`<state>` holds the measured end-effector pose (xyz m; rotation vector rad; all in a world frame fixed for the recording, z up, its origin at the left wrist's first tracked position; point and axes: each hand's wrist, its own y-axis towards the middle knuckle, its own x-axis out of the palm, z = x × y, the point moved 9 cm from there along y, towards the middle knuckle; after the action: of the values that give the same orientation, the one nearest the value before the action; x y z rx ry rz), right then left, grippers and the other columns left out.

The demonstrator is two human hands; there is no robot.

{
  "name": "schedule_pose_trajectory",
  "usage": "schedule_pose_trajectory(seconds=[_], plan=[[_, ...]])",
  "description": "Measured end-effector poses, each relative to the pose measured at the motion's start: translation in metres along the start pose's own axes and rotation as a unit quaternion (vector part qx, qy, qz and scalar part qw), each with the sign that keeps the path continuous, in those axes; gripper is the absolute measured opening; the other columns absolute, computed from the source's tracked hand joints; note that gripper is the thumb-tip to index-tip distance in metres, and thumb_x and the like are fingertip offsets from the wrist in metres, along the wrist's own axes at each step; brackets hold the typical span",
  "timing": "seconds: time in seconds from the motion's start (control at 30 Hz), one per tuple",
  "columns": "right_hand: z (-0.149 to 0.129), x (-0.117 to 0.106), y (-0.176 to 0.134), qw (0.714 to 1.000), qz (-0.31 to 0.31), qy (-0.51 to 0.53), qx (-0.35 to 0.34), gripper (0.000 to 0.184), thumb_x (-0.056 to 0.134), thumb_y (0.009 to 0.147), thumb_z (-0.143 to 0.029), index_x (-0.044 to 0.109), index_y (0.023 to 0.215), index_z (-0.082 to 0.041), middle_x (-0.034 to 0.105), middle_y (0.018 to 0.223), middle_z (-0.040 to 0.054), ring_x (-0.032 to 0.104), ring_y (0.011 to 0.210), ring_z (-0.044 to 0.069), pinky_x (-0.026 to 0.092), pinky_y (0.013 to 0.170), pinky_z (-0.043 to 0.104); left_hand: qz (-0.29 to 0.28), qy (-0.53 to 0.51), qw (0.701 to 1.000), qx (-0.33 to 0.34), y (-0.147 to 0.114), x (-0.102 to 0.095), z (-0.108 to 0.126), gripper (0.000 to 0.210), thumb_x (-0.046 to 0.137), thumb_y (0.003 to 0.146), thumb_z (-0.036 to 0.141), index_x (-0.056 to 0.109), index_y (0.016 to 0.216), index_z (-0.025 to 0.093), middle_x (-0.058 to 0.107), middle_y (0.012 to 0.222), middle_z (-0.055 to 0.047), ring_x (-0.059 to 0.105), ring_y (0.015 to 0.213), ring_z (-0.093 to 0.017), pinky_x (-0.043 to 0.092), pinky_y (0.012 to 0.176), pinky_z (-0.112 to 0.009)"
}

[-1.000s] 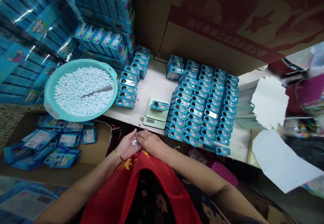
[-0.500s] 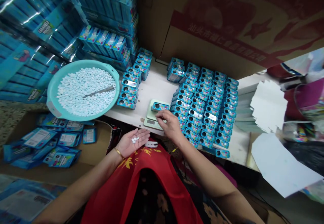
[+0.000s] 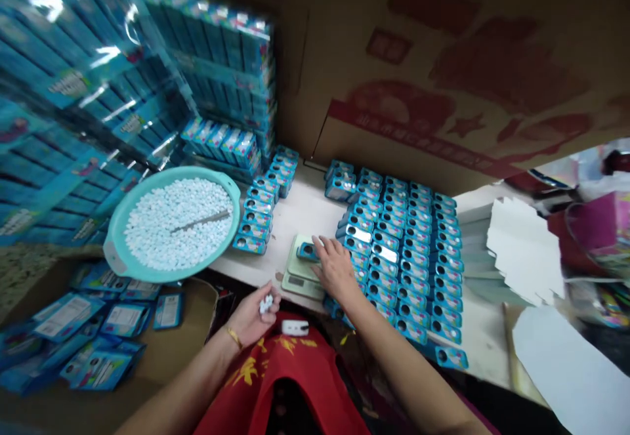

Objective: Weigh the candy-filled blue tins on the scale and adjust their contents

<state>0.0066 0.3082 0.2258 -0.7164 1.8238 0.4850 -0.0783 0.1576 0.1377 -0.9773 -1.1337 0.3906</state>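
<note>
From my end, the box (image 3: pixel 307 252) runs left-right on the scale (image 3: pixel 298 268); right hand (image 3: pixel 335 268)'s closest, at its right end, can't tell if gripping. Left hand (image 3: pixel 256 313)'s curled round candies (image 3: pixel 266 303).

We see small white pellets (image 3: pixel 172 248) against a round turquoise plastic basin (image 3: pixel 116 228), a flat pale-green scale (image 3: pixel 301 269), and rectangular blue boxes (image 3: pixel 416 312) marked with dark circles. Our red cloth garment (image 3: pixel 300 364) carries yellow motifs; the brown cardboard carton (image 3: pixel 335 61) is printed with dark-red shapes and a star.
</note>
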Motion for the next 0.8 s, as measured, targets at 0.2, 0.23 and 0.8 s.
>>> schedule_pose_trajectory(seconds=[0.2,0.23,0.8], plan=[[0.039,-0.002,0.091,0.995,-0.032,-0.097,-0.002,0.035,0.048,0.082,-0.025,0.048,0.115,-0.016,0.057,0.104,0.0102,0.047,0.095,0.022,0.037,0.082,0.032,0.052,-0.033,0.996,0.065,-0.010,-0.035,0.024,0.015,0.052,0.080,0.022,0.050,0.068,0.012,0.046,0.060,0.002,0.038,0.042,-0.002,0.023,0.032,-0.011],[0.046,-0.007,0.114,0.993,-0.024,-0.114,0.017,0.033,0.047,0.083,-0.025,0.048,0.115,-0.016,0.056,0.104,0.0106,0.047,0.096,0.022,0.036,0.082,0.032,0.063,-0.044,0.994,0.075,-0.012,-0.040,0.027,0.015,0.053,0.079,0.021,0.050,0.068,0.012,0.046,0.060,0.002,0.038,0.042,-0.002,0.023,0.032,-0.012],[0.124,-0.024,0.182,0.970,0.076,-0.198,0.114,0.028,0.039,0.085,-0.027,0.056,0.107,-0.021,0.050,0.112,0.0101,0.039,0.100,0.024,0.029,0.082,0.036,0.153,-0.067,0.982,0.089,-0.015,-0.080,0.027,0.014,0.055,0.077,0.019,0.052,0.064,0.014,0.047,0.059,0.002,0.039,0.041,-0.003,0.028,0.032,-0.014]])
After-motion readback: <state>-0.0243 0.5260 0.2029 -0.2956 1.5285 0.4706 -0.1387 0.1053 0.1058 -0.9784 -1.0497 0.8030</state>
